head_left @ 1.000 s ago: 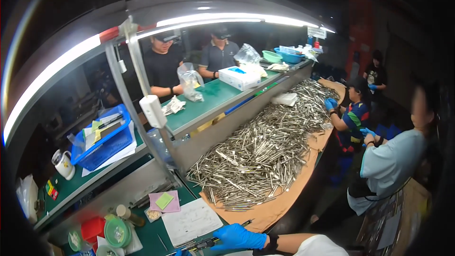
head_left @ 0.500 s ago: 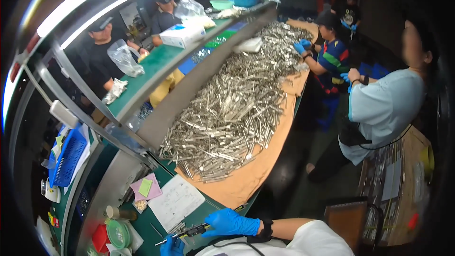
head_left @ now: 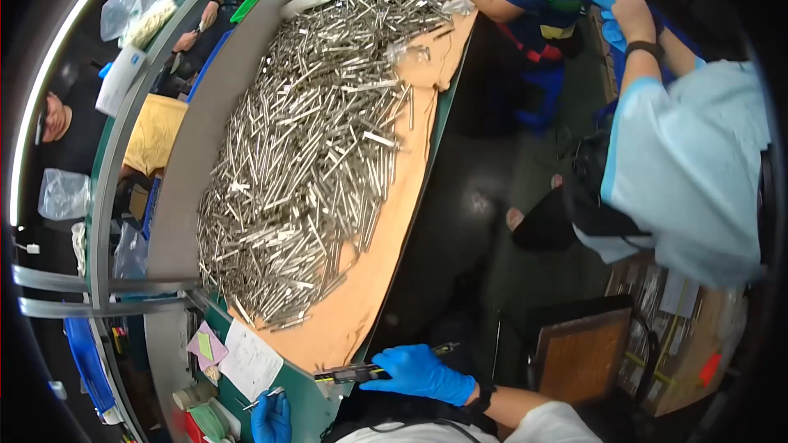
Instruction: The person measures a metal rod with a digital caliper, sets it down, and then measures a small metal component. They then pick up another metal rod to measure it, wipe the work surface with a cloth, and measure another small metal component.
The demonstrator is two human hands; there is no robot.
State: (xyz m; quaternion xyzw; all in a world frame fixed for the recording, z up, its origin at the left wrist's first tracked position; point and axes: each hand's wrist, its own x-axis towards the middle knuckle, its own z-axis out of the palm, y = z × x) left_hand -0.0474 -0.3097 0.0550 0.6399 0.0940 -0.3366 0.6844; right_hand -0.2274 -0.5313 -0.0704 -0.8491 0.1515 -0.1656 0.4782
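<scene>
My right hand (head_left: 419,373), in a blue glove, is closed around a dark caliper (head_left: 349,373) with yellow marks, held level above the bench's front corner. My left hand (head_left: 271,420), gloved in blue too, is lower and further left, apart from the caliper. Its fingertips pinch a thin metal pin (head_left: 251,404). Just beyond this hand is a white sheet of paper (head_left: 250,359) with markings. Further off, a big heap of thin metal pins (head_left: 304,148) lies over brown paper (head_left: 373,279) on the green bench.
A pink and a green note (head_left: 205,346), a jar (head_left: 193,396) and a green lidded tub (head_left: 212,422) are at the left. Metal rails (head_left: 103,197) border the bench. A co-worker in light blue (head_left: 681,172) stands right; a chair (head_left: 583,353) is nearer. Another co-worker's gloved hands touch the heap's far end.
My view has swung right and downward. The caliper has come away from my left hand, which now holds the pin apart from it. The co-worker in light blue has raised their hands, one bare.
</scene>
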